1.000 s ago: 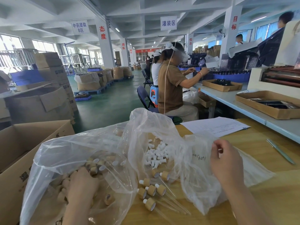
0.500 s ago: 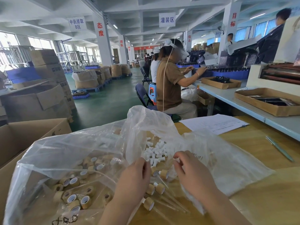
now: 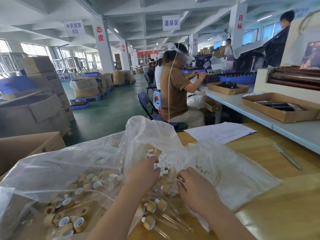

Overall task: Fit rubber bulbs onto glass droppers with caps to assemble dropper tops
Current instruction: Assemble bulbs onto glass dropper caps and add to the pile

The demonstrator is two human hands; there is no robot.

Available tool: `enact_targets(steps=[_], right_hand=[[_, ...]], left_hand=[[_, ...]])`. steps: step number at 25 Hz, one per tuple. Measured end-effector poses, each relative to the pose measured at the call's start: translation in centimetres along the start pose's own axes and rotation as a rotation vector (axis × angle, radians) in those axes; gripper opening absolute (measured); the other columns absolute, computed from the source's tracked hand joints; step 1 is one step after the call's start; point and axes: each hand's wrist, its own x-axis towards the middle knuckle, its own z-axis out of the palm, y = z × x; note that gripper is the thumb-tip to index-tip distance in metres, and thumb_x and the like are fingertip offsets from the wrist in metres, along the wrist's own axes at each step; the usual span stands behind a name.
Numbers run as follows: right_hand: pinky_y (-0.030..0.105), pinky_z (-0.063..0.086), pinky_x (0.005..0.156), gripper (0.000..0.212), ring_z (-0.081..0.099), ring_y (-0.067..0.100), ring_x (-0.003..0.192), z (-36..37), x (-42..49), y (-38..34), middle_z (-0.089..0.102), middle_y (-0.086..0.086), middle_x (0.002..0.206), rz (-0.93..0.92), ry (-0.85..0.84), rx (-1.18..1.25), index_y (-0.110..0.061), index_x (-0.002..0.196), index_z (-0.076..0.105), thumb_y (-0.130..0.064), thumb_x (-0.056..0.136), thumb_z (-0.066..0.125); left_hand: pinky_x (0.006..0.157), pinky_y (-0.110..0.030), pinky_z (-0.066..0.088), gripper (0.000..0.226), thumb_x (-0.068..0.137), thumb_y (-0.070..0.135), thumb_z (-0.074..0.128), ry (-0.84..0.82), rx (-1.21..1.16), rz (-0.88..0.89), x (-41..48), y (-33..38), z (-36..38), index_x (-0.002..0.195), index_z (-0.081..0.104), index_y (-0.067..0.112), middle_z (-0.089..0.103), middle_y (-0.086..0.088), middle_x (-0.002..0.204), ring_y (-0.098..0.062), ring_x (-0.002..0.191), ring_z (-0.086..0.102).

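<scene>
The white rubber bulbs lie in a loose heap inside an opened clear bag, spread flat on the table not far from its near edge, probably so that one can be taken quickly. The left hand reaches into this heap with bent fingers, the tips touching the bulbs; whether it already pinches one I cannot tell. Just beside it the right hand is curled, and its fingertips grasp a small tan cap, held near the bulbs, I judge, ready for the fitting; its glass tube is hidden. Finished droppers lie together at the near edge between the two wrists, tubes pointing the same way. Loose caps fill a second bag at the left, which covers the table edge there.
</scene>
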Motion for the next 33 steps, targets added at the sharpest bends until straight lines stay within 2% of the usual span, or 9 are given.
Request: enact_targets(steps=[4, 10, 13, 18, 21, 25, 28, 31, 33], right_hand=[[0.027, 0.047, 0.071, 0.024, 0.053, 0.011, 0.078, 0.0, 0.0, 0.0, 0.045, -0.007, 0.098, 0.016, -0.003, 0.068, -0.021, 0.106, 0.057, -0.034, 0.101, 0.038], [0.024, 0.041, 0.066, 0.026, 0.043, 0.007, 0.065, 0.0, 0.0, 0.1, 0.037, -0.009, 0.080, 0.005, 0.025, 0.136, -0.022, 0.082, 0.048, -0.031, 0.102, 0.035], [0.022, 0.039, 0.062, 0.025, 0.045, 0.007, 0.063, -0.3, -0.2, 0.1, 0.043, -0.009, 0.073, -0.052, 0.074, 0.163, -0.026, 0.084, 0.048, -0.037, 0.102, 0.035], [0.017, 0.035, 0.051, 0.034, 0.048, 0.004, 0.049, -1.4, -0.6, -0.3, 0.043, -0.009, 0.046, -0.110, 0.184, 0.266, -0.033, 0.120, 0.058, -0.048, 0.100, 0.035], [0.018, 0.030, 0.050, 0.029, 0.048, 0.003, 0.056, -1.1, -1.0, -1.4, 0.043, -0.012, 0.055, -0.190, 0.146, 0.301, -0.026, 0.101, 0.057, -0.040, 0.102, 0.031], [0.012, 0.038, 0.064, 0.025, 0.052, -0.003, 0.072, -0.7, -1.4, -2.5, 0.053, -0.020, 0.083, -0.269, 0.152, 0.300, -0.034, 0.117, 0.057, -0.038, 0.100, 0.040], [0.019, 0.048, 0.066, 0.036, 0.061, 0.001, 0.076, -1.2, -1.4, -2.4, 0.067, -0.014, 0.085, -0.311, 0.114, 0.323, -0.043, 0.123, 0.049, -0.059, 0.095, 0.032], [0.026, 0.044, 0.055, 0.062, 0.055, 0.010, 0.063, -0.9, -1.5, -1.9, 0.058, -0.006, 0.067, -0.312, 0.113, 0.272, -0.027, 0.091, 0.062, -0.071, 0.089, 0.018], [0.029, 0.038, 0.051, 0.059, 0.048, 0.019, 0.058, -0.6, -1.5, -1.8, 0.050, 0.002, 0.064, -0.310, 0.119, 0.267, -0.020, 0.070, 0.049, -0.068, 0.091, 0.021]], left_hand=[[0.074, -0.027, 0.046, 0.026, 0.089, 0.028, 0.052, -0.160, 0.180, -0.033, 1.7, 0.8, 1.7, 0.114, 0.056, 0.024, 0.060, 0.001, 0.115, -0.019, 0.102, 0.059], [0.067, -0.028, 0.044, 0.013, 0.095, 0.022, 0.044, -0.113, 0.299, 0.004, 1.3, 0.9, 2.2, 0.098, 0.056, 0.019, 0.062, -0.001, 0.104, -0.020, 0.092, 0.061], [0.072, -0.029, 0.046, 0.021, 0.097, 0.033, 0.045, 0.011, 0.087, 0.057, 0.6, 0.9, 0.9, 0.097, 0.057, 0.016, 0.057, 0.000, 0.096, -0.017, 0.086, 0.057], [0.051, -0.010, 0.038, 0.014, 0.094, 0.039, 0.048, 0.297, -0.487, 0.007, -4.5, 0.2, -2.3, 0.081, 0.046, 0.032, 0.061, 0.009, 0.075, 0.000, 0.068, 0.059], [0.055, -0.012, 0.045, 0.013, 0.088, 0.034, 0.062, 0.272, -0.590, 0.056, -8.2, -0.6, -1.4, 0.084, 0.050, 0.040, 0.063, 0.024, 0.086, 0.001, 0.065, 0.060], [0.057, -0.007, 0.039, 0.034, 0.081, 0.021, 0.072, 0.348, -0.492, 0.223, -8.8, -1.1, -0.9, 0.088, 0.056, 0.050, 0.057, 0.028, 0.095, -0.004, 0.062, 0.053], [0.058, -0.004, 0.038, 0.026, 0.078, 0.031, 0.067, 0.393, -0.596, 0.244, -9.1, -0.9, -1.0, 0.095, 0.061, 0.049, 0.061, 0.026, 0.092, 0.001, 0.062, 0.054], [0.057, -0.005, 0.038, 0.019, 0.072, 0.042, 0.063, 0.412, -0.758, 0.127, -9.5, -0.8, -0.9, 0.090, 0.065, 0.044, 0.063, 0.026, 0.082, 0.003, 0.062, 0.054], [0.057, -0.006, 0.038, 0.018, 0.068, 0.046, 0.064, 0.409, -0.830, 0.047, -9.5, -0.9, -0.8, 0.086, 0.066, 0.043, 0.063, 0.026, 0.076, 0.003, 0.062, 0.055]])
